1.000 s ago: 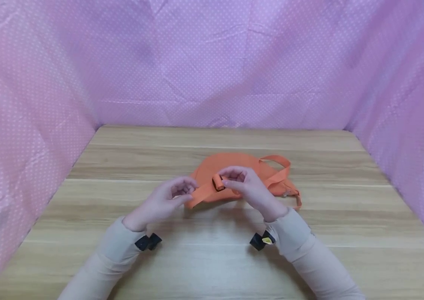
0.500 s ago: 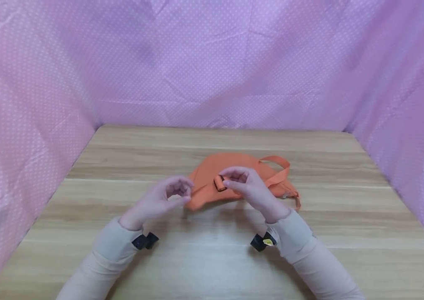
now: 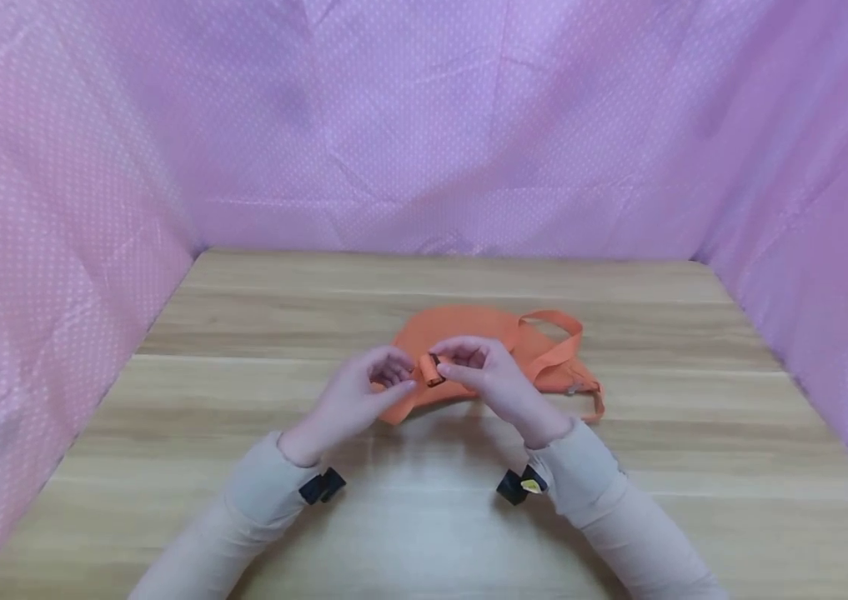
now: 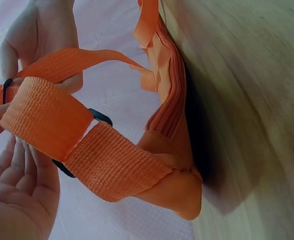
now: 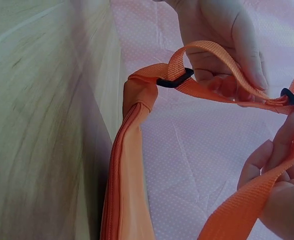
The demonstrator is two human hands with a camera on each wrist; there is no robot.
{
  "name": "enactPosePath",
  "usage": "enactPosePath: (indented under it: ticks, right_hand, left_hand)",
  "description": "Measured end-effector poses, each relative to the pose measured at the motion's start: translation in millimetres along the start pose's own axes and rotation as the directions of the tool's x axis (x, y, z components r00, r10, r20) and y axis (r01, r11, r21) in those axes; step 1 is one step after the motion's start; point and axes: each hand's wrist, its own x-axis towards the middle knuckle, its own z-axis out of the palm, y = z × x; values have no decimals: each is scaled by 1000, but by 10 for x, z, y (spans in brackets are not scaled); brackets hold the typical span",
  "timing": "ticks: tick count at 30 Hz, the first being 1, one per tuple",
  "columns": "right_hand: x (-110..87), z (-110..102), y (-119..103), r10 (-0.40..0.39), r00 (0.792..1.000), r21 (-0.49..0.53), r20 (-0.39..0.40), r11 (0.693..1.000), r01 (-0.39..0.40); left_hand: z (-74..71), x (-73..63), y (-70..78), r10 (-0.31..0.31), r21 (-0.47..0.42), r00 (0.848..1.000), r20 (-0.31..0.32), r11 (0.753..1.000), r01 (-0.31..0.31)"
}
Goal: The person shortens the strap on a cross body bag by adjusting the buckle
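A small orange fabric bag (image 3: 461, 321) rests on the table, its zipped edge turned toward the person. Its webbing strap (image 4: 121, 162) is lifted at the near left side and runs through a black strap slider (image 5: 292, 100). My right hand (image 3: 499, 383) pinches the strap at this slider between thumb and fingertips. My left hand (image 3: 356, 396) has the strap between its thumb and curled fingers, close beside the right fingertips. A second black buckle (image 5: 176, 80) sits on the strap near the bag's corner, with a loop of webbing standing up from it.
A wooden table (image 3: 243, 300) lies under the bag, with pink dotted cloth (image 3: 424, 125) hanging around its back and sides. Another strap loop (image 3: 562, 321) arches up at the bag's right end. Black wrist cameras (image 3: 322, 485) sit at both cuffs.
My left hand slipped back off the strap's left end, then moved right along it toward the slider and took hold there. The right hand stays nearly in place; the slider shifted slightly left.
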Motion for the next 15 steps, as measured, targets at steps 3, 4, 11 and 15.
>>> enactPosePath:
  ticks: [3, 4, 11, 15]
  right_hand:
    - [14, -13, -9, -3, 1000, 7, -5, 1000, 3]
    - [15, -13, -12, -4, 1000, 10, -4, 1000, 4]
    - [5, -2, -10, -2, 1000, 24, 7, 1000, 1]
    - [-13, -14, -14, 6, 1000, -21, 15, 1000, -5]
  left_hand:
    - [0, 13, -5, 15, 5, 1000, -21, 1000, -15]
    - [1, 14, -10, 21, 6, 999, -24, 1000, -20]
    - [-4, 9, -5, -12, 2, 1000, -17, 1000, 12]
    - [-49, -3, -20, -14, -9, 1000, 26, 1000, 15]
